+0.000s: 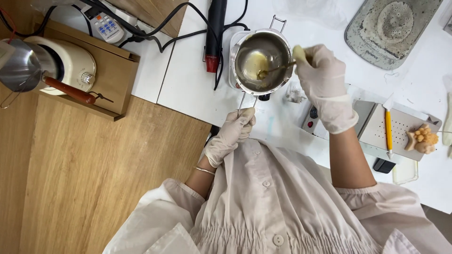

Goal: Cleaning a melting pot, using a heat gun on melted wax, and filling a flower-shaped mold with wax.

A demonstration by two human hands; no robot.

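Observation:
A small steel pot (261, 61) with yellowish melted liquid sits on a white hot plate on the white table (188, 89). My left hand (231, 134), in a pale glove, grips the pot's thin wire handle (244, 103) near my chest. My right hand (322, 82), also gloved, holds a spoon (275, 69) whose bowl dips into the liquid in the pot.
A black tool (215, 33) with cables lies left of the pot. A metal tray (400, 129) at right carries a yellow-handled knife (388, 131) and a small tan figure (422, 139). A grey mould (388, 28) lies top right; a cream appliance (66, 63) stands on a wooden box at left.

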